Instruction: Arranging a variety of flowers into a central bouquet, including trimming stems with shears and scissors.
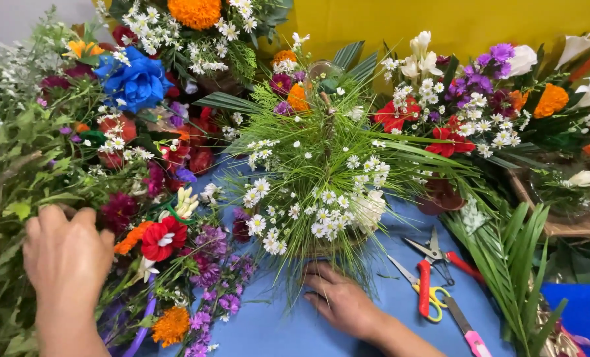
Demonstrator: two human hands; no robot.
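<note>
The table (288, 330) is showing a smooth, matt blue covering. The scissors (427, 264) are gleaming with bare metal blades, and their red and yellow handles are looking like glossy plastic. The pink-handled cutter (470, 337) beside them is appearing plastic too. The blue rose (136, 82) is looking like soft matt cloth. The white daisies (295, 218) and fine green needle foliage (308, 158) are reading as thin, matt plant matter, while the palm leaves (506, 258) are shining slightly, smooth and ribbed. The wall (454, 23) behind is looking like flat, matt yellow paint.
</note>
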